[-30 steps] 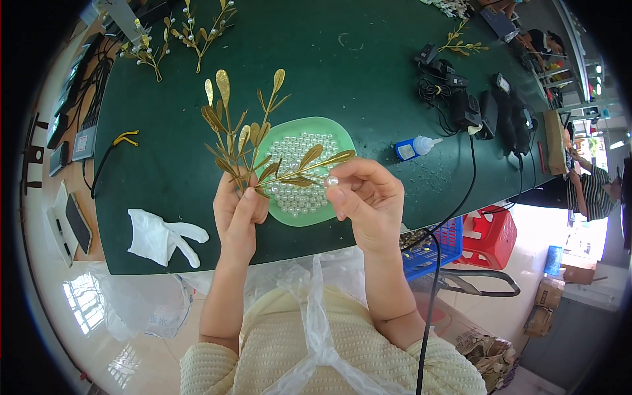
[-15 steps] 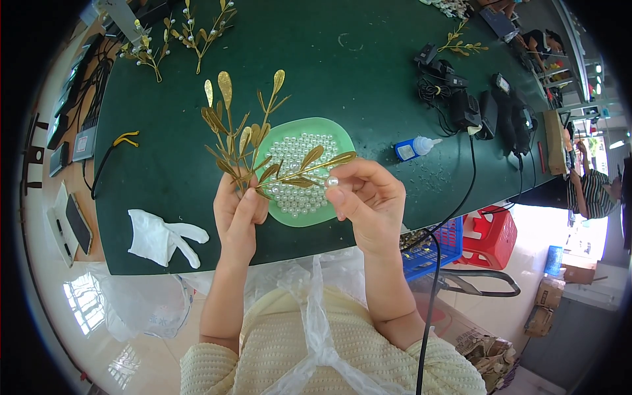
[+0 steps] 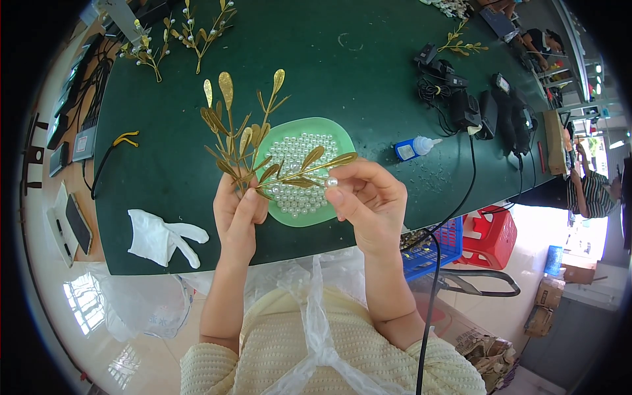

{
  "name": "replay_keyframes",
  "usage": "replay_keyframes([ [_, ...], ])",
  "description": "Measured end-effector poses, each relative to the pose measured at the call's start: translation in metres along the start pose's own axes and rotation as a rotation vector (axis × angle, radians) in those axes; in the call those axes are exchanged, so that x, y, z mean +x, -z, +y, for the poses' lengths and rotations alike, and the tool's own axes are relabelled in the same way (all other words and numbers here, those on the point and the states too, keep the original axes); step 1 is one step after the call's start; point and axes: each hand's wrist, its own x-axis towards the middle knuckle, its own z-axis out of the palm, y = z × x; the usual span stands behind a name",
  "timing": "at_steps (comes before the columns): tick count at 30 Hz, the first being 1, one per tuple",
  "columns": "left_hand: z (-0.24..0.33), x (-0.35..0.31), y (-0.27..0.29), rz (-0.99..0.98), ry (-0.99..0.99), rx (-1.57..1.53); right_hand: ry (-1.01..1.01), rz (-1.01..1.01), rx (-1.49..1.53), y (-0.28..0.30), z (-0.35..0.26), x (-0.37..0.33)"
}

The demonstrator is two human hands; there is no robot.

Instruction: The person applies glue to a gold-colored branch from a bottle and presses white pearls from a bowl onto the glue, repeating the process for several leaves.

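Observation:
Between its thumb and fingers my left hand (image 3: 238, 214) pinches the base of a gold leafy branch (image 3: 246, 137), whose sprays fan up and to the right. A white pearl bead (image 3: 331, 182) sits between the thumb and forefinger of my right hand (image 3: 370, 205), against the tip of a short stem on the branch's right spray. Below the branch, a light green dish (image 3: 342, 135) holds many loose pearl beads (image 3: 299, 197). The dish is partly covered by the leaves and my hands.
A blue glue bottle (image 3: 413, 149) lies right of the dish on the green table (image 3: 368, 72). A white glove (image 3: 155, 237) is at the near left. Branches with pearls (image 3: 201, 36) lie at the far left. Black adapters and cables (image 3: 465, 108) crowd the right side; one cable hangs beside my right arm.

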Motion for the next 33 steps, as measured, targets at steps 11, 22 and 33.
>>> replay_keyframes([
  [11, 0.002, 0.0, -0.007, 0.068, -0.01, 0.107, 0.212, 0.021, -0.309, -0.005, 0.0, 0.0],
  [22, 0.001, 0.0, -0.004, 0.023, -0.005, 0.039, 0.335, 0.032, -0.54, -0.009, -0.008, 0.001],
  [33, 0.0, 0.0, -0.001, 0.025, 0.013, -0.01, 0.378, 0.055, -0.571, -0.009, -0.007, 0.001],
])
